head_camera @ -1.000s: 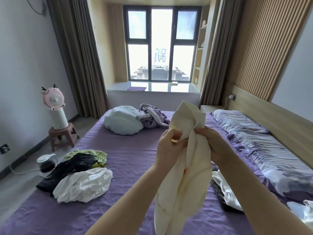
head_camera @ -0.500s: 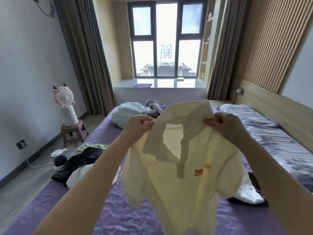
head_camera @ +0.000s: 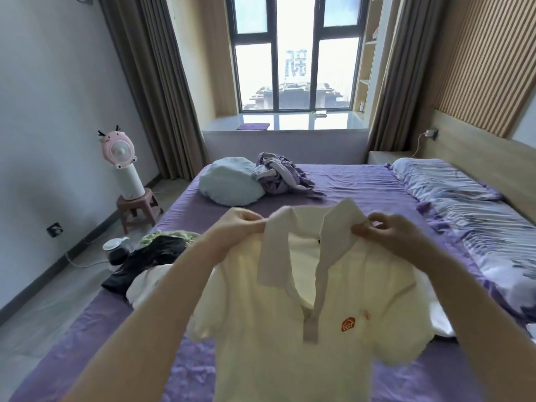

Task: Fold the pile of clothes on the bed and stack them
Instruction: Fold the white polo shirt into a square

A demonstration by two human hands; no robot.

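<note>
A cream polo shirt with an orange chest logo hangs spread out in front of me, above the purple bed. My left hand pinches its left shoulder beside the collar. My right hand pinches the right shoulder. The collar stands up between my hands. A pile of clothes in black, green and white lies on the bed's left edge, partly hidden by my left arm. More white cloth shows behind the shirt at the right.
A pale blue pillow and a crumpled purple garment lie at the far end of the bed. A patterned duvet runs along the right side. A pink fan stands on a stool at the left, with a kettle on the floor.
The shirt went from a bunched roll held in both hands to fully spread. My hands moved apart to its shoulders and lowered a little, and the front with the logo now faces me.
</note>
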